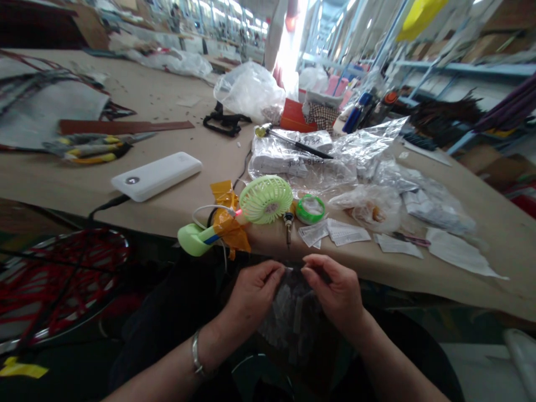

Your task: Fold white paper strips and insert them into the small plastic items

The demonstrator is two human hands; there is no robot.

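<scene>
L hand (259,287) & R hand (343,287) close-set at table (259,248) edge; amt done unclear

L thumb & index nearly closed, R pinch slightly apart; can't tell if either has firm hold. Pale sliver (288,269), too small to ID, at L fingertips, centre. Clear plastic (293,318) at 6 o'clock. Pointed tool (288,226) lies unheld at 12, green fan (266,198) at 11, paper slips (345,231) at 2. Qty done vs left: can't tell.

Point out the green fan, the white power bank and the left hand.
Green fan (267,199): head view, on its round grille.
White power bank (163,176): head view, on its top face.
Left hand (251,290): head view, on its back.
</scene>
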